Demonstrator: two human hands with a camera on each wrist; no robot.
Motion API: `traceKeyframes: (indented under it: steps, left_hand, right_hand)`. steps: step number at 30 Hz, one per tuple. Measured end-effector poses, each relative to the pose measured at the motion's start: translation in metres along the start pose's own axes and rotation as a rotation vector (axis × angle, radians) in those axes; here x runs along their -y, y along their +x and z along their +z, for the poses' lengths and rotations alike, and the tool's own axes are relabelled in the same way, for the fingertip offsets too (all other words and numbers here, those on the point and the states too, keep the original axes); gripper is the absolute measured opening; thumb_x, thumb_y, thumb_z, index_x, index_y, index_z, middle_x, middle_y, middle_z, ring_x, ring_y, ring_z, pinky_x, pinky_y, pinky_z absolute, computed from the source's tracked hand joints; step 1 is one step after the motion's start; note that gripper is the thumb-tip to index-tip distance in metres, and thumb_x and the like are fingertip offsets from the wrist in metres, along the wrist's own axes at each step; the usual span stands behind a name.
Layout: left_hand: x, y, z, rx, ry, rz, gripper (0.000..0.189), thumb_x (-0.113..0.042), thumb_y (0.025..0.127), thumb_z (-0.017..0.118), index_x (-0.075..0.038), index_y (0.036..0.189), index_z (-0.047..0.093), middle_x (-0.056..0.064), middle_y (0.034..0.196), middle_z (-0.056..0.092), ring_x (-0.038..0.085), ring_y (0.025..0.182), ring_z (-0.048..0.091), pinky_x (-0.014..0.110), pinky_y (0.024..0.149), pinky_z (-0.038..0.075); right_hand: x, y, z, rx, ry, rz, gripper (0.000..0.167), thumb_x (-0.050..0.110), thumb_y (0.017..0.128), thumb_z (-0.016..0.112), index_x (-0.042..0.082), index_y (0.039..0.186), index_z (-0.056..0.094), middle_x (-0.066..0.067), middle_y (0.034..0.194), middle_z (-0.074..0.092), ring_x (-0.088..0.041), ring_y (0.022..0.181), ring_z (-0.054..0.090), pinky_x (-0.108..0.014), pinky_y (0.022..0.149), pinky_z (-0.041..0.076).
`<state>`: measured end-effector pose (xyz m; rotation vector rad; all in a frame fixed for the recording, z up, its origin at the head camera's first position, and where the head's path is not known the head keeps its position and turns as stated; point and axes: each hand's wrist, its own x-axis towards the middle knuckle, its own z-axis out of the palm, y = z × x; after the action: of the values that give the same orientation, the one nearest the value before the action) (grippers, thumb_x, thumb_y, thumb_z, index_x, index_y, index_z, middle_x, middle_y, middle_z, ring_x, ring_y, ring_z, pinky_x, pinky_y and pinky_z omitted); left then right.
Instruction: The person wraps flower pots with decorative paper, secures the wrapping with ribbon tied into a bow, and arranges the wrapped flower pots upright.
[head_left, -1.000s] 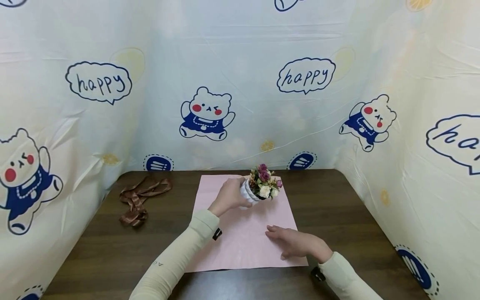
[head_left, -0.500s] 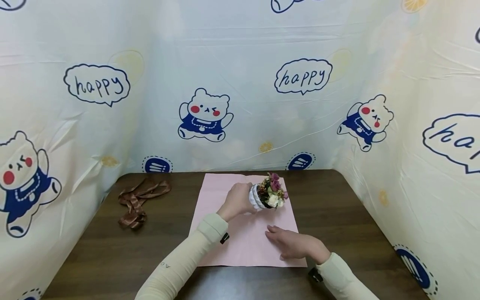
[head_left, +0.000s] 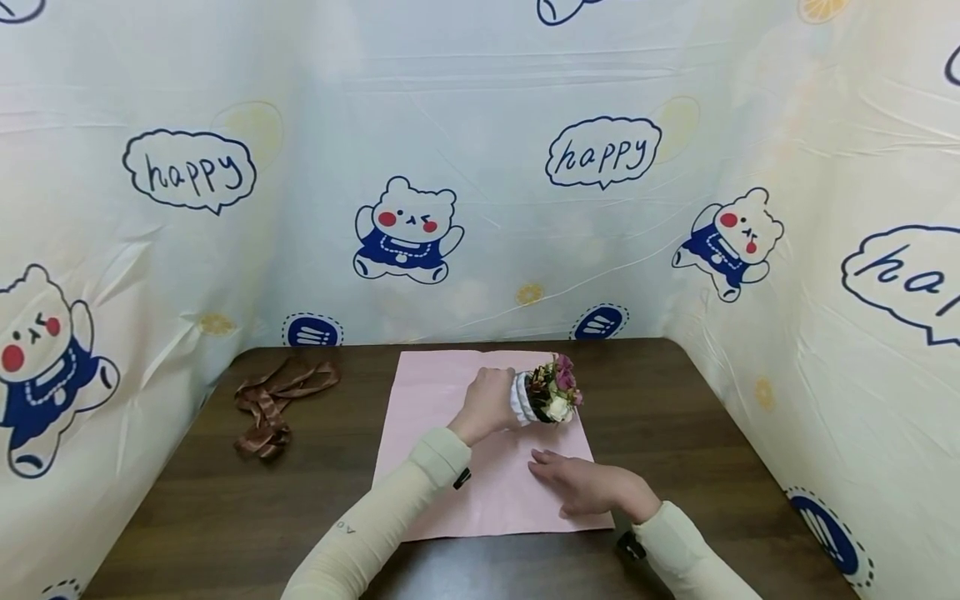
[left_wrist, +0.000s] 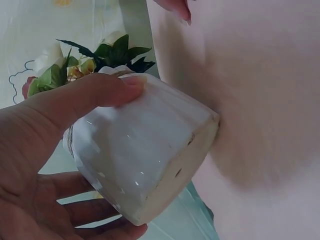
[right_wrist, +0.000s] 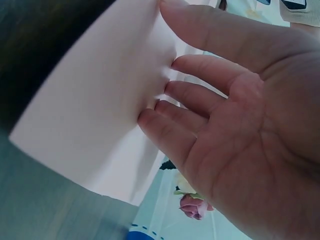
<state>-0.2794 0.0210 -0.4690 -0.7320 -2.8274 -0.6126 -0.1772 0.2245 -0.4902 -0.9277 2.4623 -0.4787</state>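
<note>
Left hand point(head_left: 486, 406) grips a tilted pot point(left_wrist: 135, 135); right hand point(head_left: 592, 486), apart and outstretched, touches pink paper point(head_left: 431, 392)

The head view is evenly bright — the wrist views dimmer, soft shadow falling on pink paper point(left_wrist: 270, 100).

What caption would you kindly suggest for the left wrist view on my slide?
A left hand grips a tilted white pot of flowers, its base showing, pink paper behind.

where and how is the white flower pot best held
Probably around the smooth wall of the white pot, coming from the left, as the left grip does: the pot is tipped with its flowers pointing right, so that side avoids crushing them.
</note>
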Motion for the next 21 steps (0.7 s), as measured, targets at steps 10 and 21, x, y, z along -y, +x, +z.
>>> traceKeyframes:
  steps: [10,21]
  left_hand:
    - [-0.008,0.001,0.000,0.012,0.054,-0.022,0.053,-0.029,0.063,0.093,0.000,0.099,0.067,0.016,0.090,0.068,0.034,0.093,0.057,0.043,0.072,0.058]
    - [-0.015,0.000,-0.002,-0.007,0.135,0.017,0.049,-0.031,0.067,0.090,0.003,0.092,0.065,0.017,0.085,0.067,0.035,0.090,0.058,0.039,0.076,0.054]
  right_hand:
    - [0.000,0.001,-0.003,-0.009,-0.002,-0.014,0.079,-0.002,0.081,0.079,-0.002,0.152,0.043,-0.022,0.163,0.031,-0.041,0.150,0.030,-0.044,0.120,0.031]
    - [-0.002,0.002,-0.002,-0.010,-0.004,-0.010,0.080,-0.002,0.081,0.079,-0.001,0.152,0.043,-0.021,0.163,0.031,-0.040,0.150,0.030,-0.044,0.120,0.031]
